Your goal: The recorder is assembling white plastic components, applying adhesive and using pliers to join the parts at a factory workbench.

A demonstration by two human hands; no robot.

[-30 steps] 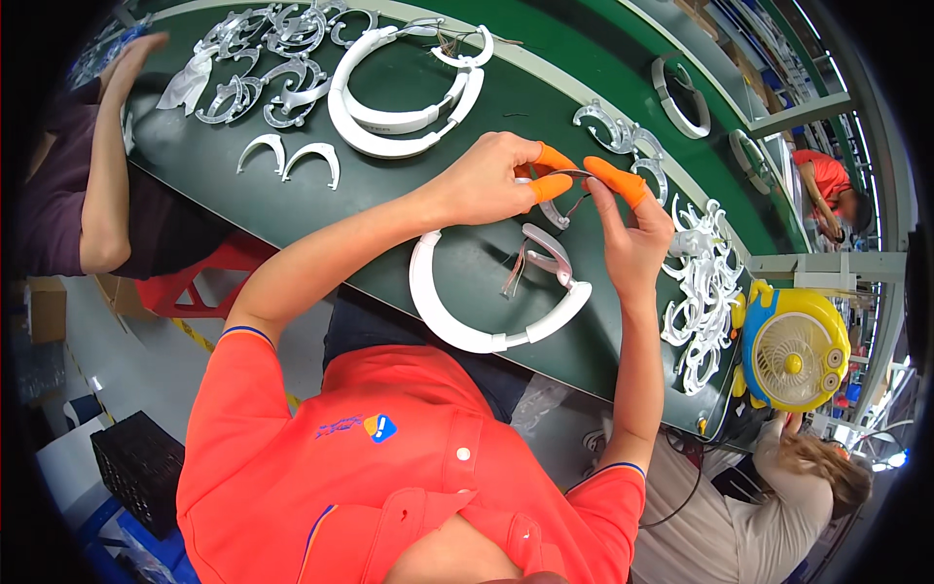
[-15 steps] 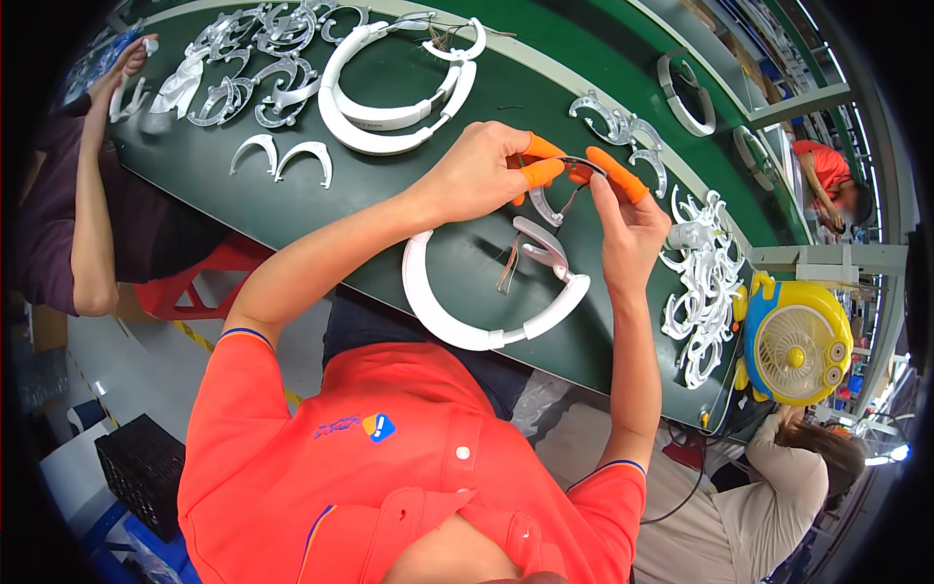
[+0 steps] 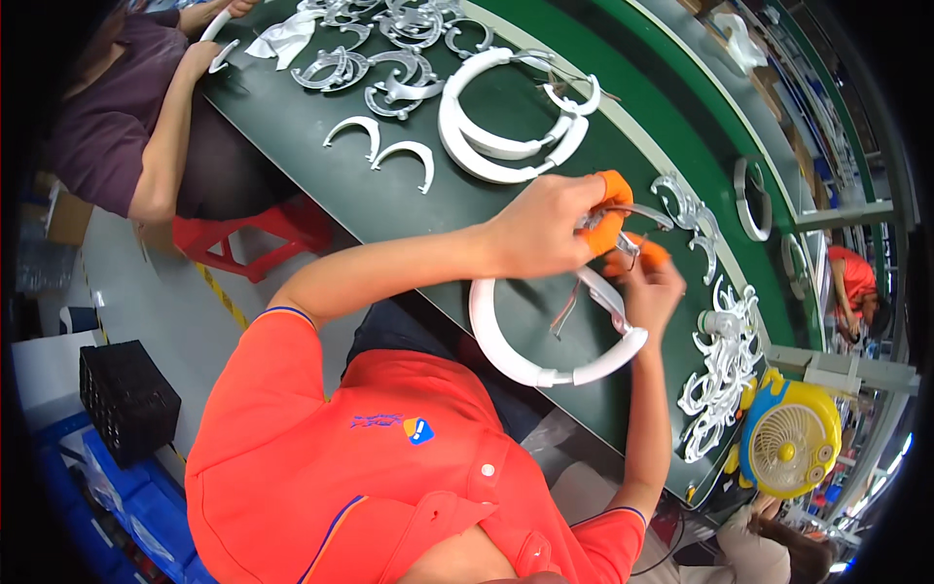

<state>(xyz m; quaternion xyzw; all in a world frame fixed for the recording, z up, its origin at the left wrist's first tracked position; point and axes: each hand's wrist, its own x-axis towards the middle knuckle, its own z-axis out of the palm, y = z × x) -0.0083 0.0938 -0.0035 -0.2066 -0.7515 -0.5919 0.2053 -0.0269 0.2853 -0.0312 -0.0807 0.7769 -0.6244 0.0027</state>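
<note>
My left hand (image 3: 540, 229) is up over the green bench (image 3: 321, 185), orange finger cots (image 3: 611, 185) on the tips, clenched on a small metal part with thin wires (image 3: 637, 214) trailing off it. My right hand (image 3: 650, 287) sits just below and to the right of it, fingertips pinched in on the same little piece, so both hands are closed around that one part, nearly touching.

Take the big white headband hoop (image 3: 545, 365) as the marker: it lies flat on the bench directly under my hands, its open ends pointing up toward them, its curve bulging down toward my chest. The held part hangs just above the hoop's right arm (image 3: 608, 297), and a loose wire droops inside the hoop. My right hand is the nearer one to that arm; the left comes across from the hoop's upper left.

Beyond the hoop, a stack of more white hoops (image 3: 506, 136). To the hoop's right, a heap of silvery brackets (image 3: 720, 370) and a yellow desk fan (image 3: 788, 438). A co-worker's arm (image 3: 165, 146) works far up-left.
</note>
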